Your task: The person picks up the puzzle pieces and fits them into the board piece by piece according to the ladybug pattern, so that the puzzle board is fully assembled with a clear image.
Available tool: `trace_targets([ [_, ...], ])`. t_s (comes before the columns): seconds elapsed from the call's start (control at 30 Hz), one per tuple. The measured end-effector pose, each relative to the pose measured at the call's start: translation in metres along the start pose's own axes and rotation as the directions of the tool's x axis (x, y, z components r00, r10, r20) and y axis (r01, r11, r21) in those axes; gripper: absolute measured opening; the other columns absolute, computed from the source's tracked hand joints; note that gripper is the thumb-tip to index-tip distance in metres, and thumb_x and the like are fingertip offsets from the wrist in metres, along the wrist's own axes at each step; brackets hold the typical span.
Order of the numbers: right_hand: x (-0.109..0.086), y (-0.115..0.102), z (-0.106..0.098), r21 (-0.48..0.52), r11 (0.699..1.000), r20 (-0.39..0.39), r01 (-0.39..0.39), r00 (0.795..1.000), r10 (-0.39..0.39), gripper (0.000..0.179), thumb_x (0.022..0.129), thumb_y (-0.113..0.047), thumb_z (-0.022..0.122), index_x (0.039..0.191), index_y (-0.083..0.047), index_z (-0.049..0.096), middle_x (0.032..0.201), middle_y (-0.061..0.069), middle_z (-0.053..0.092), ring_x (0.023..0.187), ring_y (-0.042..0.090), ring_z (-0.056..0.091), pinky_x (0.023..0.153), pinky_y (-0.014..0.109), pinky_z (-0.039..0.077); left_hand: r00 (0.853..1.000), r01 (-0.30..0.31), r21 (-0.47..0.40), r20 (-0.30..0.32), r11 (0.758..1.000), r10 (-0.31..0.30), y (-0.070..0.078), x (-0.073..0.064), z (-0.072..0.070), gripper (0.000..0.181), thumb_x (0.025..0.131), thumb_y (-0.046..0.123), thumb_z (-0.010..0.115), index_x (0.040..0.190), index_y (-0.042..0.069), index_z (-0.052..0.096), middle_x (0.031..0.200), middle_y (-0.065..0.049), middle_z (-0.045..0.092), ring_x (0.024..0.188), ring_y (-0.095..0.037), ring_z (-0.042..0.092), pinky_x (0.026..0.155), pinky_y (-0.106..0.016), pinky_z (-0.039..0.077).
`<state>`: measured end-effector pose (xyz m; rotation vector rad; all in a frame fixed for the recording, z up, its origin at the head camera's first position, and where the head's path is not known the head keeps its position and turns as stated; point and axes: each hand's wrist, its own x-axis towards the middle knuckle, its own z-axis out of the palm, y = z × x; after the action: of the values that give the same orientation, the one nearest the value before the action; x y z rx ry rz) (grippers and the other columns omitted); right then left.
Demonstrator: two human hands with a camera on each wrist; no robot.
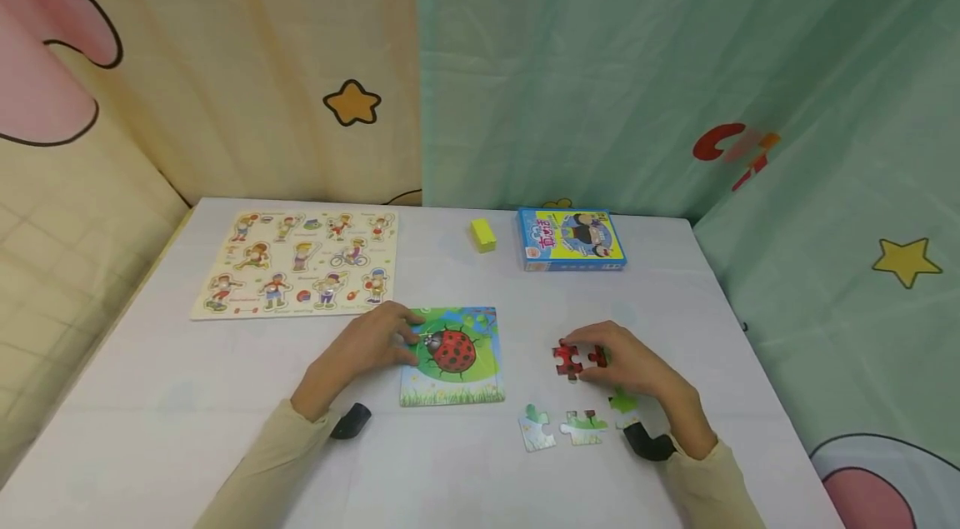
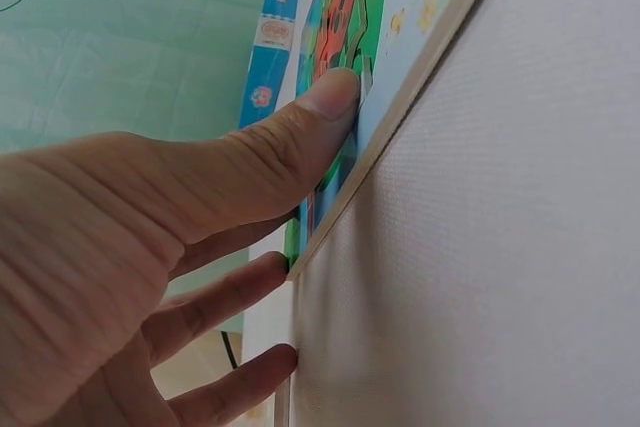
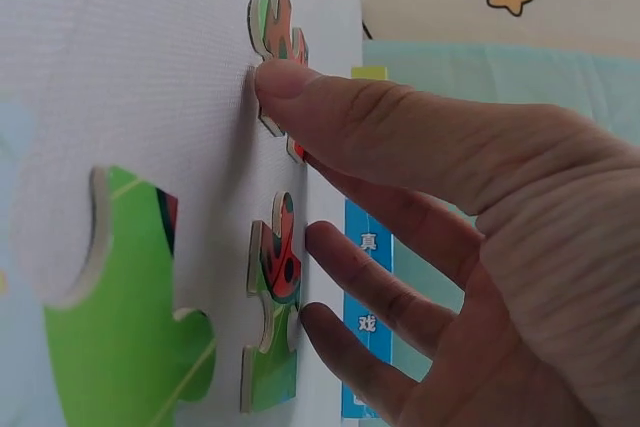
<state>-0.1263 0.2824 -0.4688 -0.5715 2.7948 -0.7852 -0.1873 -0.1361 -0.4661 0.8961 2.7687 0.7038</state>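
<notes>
A square ladybug picture board (image 1: 483, 375) lies on the white table. My left hand (image 1: 367, 339) is at its left side, thumb resting on the printed face and other fingers extended at the rim, as the left wrist view shows. To the right, my right hand (image 1: 630, 358) pinches a red jigsaw piece (image 3: 280, 22) between thumb and forefinger; its remaining fingers are spread. Beneath those fingers lies a red-and-green jigsaw piece (image 3: 272, 347). Nearer me are a pale piece (image 1: 537, 435), a green-and-white piece (image 1: 585, 431) and a green piece (image 1: 622, 401) beside the right wrist.
A peg puzzle board (image 1: 288, 262) with sports figures lies at the back left, close to my left hand. Behind the ladybug board stand a yellow block (image 1: 483, 236) and a blue-and-yellow box (image 1: 573, 242). Printed curtains (image 1: 570, 79) hang behind the table (image 1: 420, 479).
</notes>
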Motion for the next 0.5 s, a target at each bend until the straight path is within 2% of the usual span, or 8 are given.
trace_targets([
  [0.27,-0.0006,0.0021,0.0011,-0.008,1.000,-0.011,-0.019,1.000,0.019,0.045,0.082,-0.019,0.083,0.125,-0.017,0.071,0.127,0.002,0.068,0.120,0.029,0.057,0.101,0.055,0.049,1.000,-0.013,0.002,-0.008,1.000,0.013,-0.0002,0.0008,0.0000,0.027,0.072,0.026,0.089,0.093,0.012,0.081,0.123,-0.002,0.070,0.121,-0.026,0.059,0.101,-0.045,0.050],
  [0.5,0.0011,0.0026,0.0018,-0.016,1.000,-0.029,-0.015,0.999,0.014,0.041,0.083,-0.019,0.083,0.122,-0.018,0.073,0.123,0.000,0.069,0.117,0.026,0.058,0.100,0.053,0.049,1.000,0.005,-0.014,0.001,1.000,-0.005,0.0005,0.0006,-0.0007,0.027,0.073,0.026,0.089,0.094,0.011,0.081,0.124,-0.003,0.069,0.122,-0.026,0.058,0.102,-0.045,0.050],
])
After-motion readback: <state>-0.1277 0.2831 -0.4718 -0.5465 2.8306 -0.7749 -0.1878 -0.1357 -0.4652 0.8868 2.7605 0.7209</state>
